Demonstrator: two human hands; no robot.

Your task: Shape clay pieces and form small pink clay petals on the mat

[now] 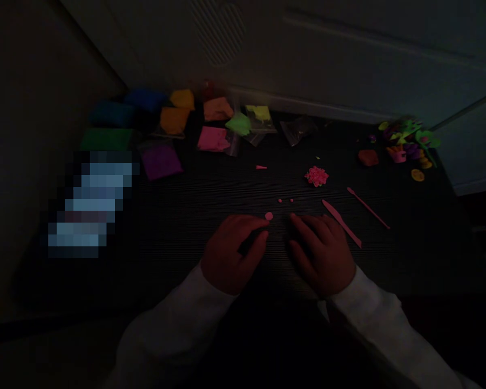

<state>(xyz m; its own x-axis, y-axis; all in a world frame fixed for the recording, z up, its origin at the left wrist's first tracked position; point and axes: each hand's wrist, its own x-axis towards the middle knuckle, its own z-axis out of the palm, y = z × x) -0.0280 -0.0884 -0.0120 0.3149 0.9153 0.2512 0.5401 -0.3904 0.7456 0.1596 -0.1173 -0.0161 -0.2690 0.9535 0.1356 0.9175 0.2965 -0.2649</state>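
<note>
In dim light, my left hand (pixel 234 254) rests low over the dark table, thumb and forefinger apart. A flat pink clay disc (pixel 269 216) lies against or just beyond its forefinger tip; whether they touch, I cannot tell. My right hand (pixel 322 253) is to the right, fingers bent and apart, with nothing visible in them. Two tiny pink balls (pixel 285 200) lie just past the fingertips. Farther back sits a pink many-petalled clay flower (pixel 316 176). Beside my right hand are a pink plastic clay knife (pixel 342 224) and a thin pink modelling stick (pixel 368 208).
Bagged clay in several colours lines the back, including a purple pack (pixel 161 160) and a pink pack (pixel 213 139). A small pink piece (pixel 261 167) lies mid-table. Reddish clay (pixel 368 158) and colourful clay figures (pixel 409 143) stand right. A pixelated bright screen (pixel 95 200) is left.
</note>
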